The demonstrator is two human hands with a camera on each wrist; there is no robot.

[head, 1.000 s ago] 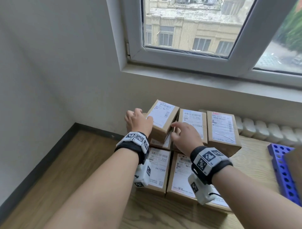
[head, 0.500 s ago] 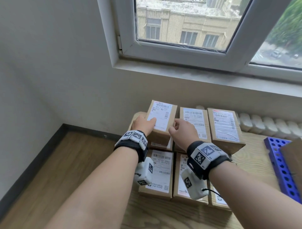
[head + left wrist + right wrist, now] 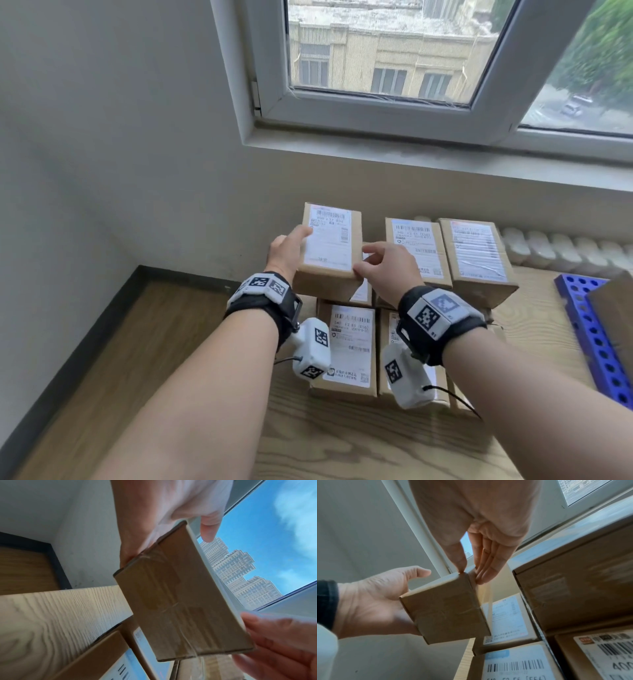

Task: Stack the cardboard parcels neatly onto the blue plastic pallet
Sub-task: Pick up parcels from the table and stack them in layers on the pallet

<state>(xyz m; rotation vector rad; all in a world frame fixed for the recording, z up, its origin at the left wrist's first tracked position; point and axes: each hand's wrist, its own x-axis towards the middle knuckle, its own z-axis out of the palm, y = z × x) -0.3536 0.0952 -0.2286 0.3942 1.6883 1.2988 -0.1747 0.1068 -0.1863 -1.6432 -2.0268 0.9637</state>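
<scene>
A cardboard parcel [image 3: 330, 250] with a white shipping label is held in the air above the left end of a pile of similar parcels [image 3: 416, 251]. My left hand [image 3: 291, 246] grips its left side, thumb lying on the label. My right hand [image 3: 370, 260] pinches its near right corner. In the left wrist view the taped parcel [image 3: 180, 595] sits between my left hand [image 3: 163, 520] and the right hand's fingers [image 3: 274, 642]. The right wrist view shows the right hand [image 3: 471, 568] at the parcel [image 3: 447, 609] corner. The blue plastic pallet [image 3: 589, 335] lies at the right edge.
Several labelled parcels [image 3: 349, 346] lie in two layers on the light wooden table [image 3: 342, 445]. A brown box [image 3: 616, 308] stands on the pallet. A white radiator [image 3: 561, 250] and window sill run behind the pile. Wall and floor are to the left.
The top-left parcel, tilted and then level on the pile, has been lifted clear of it. Both hands have risen with it.
</scene>
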